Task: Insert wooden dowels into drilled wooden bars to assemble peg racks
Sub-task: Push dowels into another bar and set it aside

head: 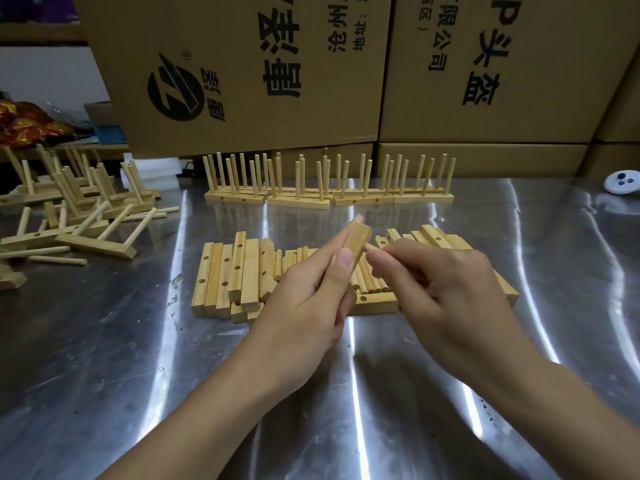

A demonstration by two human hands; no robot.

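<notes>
Both hands work above the steel table (104, 358): the left hand (304, 292) grips a wooden bar (356, 242), the right hand (440, 282) pinches a dowel (370, 247) against its side. Beyond lie loose bars (228, 275), then upright finished racks (329, 188) before cardboard boxes (242, 74).

A steel table (104, 375) carries piled bars (225, 275) and dowels (367, 284) at centre, upright racks (329, 197) behind, toppled racks (93, 237) left.

- tabletop (138, 341): shiny sheet metal, scuffed, streaked with glare
- bars (225, 278) and dowels (367, 282): pale bare wood, smooth, matt
- boxes (242, 71): brown matt cardboard, printed black
</notes>
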